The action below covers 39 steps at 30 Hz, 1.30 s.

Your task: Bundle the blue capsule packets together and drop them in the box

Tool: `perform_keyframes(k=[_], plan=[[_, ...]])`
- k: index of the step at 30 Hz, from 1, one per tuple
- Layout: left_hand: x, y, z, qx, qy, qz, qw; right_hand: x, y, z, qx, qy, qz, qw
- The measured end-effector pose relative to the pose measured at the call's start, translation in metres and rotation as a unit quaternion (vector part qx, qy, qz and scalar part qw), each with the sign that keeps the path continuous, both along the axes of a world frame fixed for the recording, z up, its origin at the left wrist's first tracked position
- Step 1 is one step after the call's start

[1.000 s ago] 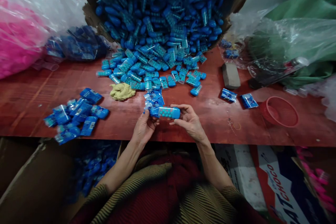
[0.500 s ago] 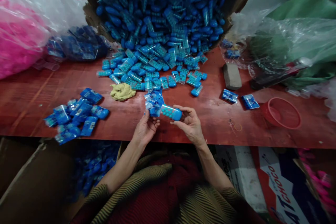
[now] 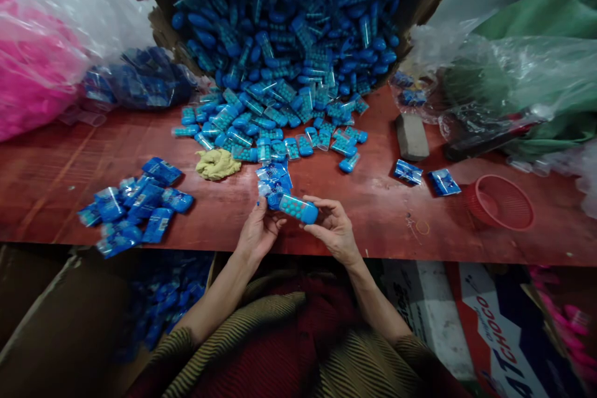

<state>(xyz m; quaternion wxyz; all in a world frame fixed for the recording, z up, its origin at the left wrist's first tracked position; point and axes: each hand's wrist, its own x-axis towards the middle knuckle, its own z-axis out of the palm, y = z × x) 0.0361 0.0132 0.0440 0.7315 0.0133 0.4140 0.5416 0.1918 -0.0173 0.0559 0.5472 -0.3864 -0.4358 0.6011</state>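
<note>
My left hand (image 3: 259, 229) is closed at the near end of a blue printed wrapper sleeve (image 3: 274, 178). More of the shiny wrappers seem to lie flat under it on the table. Between finger and thumb, my right hand (image 3: 334, 230) grips a small clear bottle (image 3: 298, 208) of blue balls by its blue capped end. The bottle is tilted, its clear end against the wrapper by my left fingers. Whether that end is inside the wrapper, I cannot tell. To the left lies a pile of wrapped bottles (image 3: 140, 202).
A large heap of similar bottles (image 3: 280, 99) spills from a cardboard box onto the red table (image 3: 382, 217). Nearby are a yellow cloth lump (image 3: 217, 164), a grey block (image 3: 412, 137), two blue packets (image 3: 444, 181) and a red basket (image 3: 500, 202). Plastic bags stand at both sides.
The bottle in my right hand has moved slightly left and down, and its clear end now meets the wrapper at my left fingers. My left hand has hardly moved.
</note>
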Motion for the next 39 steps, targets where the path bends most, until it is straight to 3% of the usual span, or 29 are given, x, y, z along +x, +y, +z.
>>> perform_keyframes(k=[12, 16, 21, 25, 29, 35, 37, 39], plan=[[-0.001, -0.002, 0.001, 0.045, 0.029, -0.002, 0.999, 0.005, 0.003, 0.0, 0.012, -0.013, 0.03, 0.999], [0.004, -0.004, 0.004, 0.068, 0.046, -0.012, 0.997, -0.003, 0.003, -0.01, 0.018, -0.002, 0.011, 1.0], [0.007, -0.007, 0.009, 0.025, 0.034, -0.029, 0.999, -0.013, -0.002, -0.026, 0.121, -0.165, -0.034, 0.978], [0.001, -0.003, 0.012, -0.009, 0.038, -0.038, 0.999, -0.015, -0.003, -0.026, 0.189, -0.242, 0.019, 0.952], [-0.004, 0.003, 0.012, -0.012, 0.033, -0.098, 0.995, -0.018, -0.002, -0.025, 0.153, -0.209, 0.005, 0.966], [-0.008, 0.003, 0.011, 0.059, -0.021, -0.148, 0.987, -0.017, 0.008, -0.035, 0.068, -0.045, -0.048, 0.995], [-0.01, 0.002, 0.009, 0.069, -0.035, -0.176, 0.981, -0.012, 0.013, -0.034, 0.051, -0.036, -0.023, 0.998], [-0.011, 0.0, 0.008, 0.073, -0.05, -0.197, 0.976, -0.006, 0.017, -0.032, 0.029, -0.023, 0.044, 0.998]])
